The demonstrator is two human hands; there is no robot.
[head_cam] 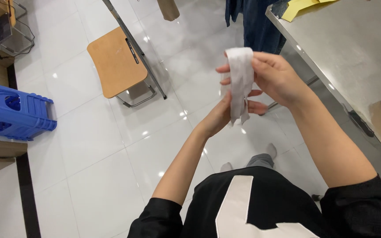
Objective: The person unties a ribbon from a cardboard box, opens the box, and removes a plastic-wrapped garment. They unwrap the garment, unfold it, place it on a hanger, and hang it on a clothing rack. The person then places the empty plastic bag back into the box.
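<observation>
Above the white tiled floor (pixel 111 176), beside the near edge of the steel table (pixel 353 48), a strip of white cloth (pixel 240 79) is held upright between both hands. Its top is pinched by the right hand (pixel 278 77); its lower part is grasped by the left hand (pixel 221 115), though those fingers are partly hidden. A wooden chair (pixel 115 61) and blue stool (pixel 14 110) are seen well apart.
</observation>
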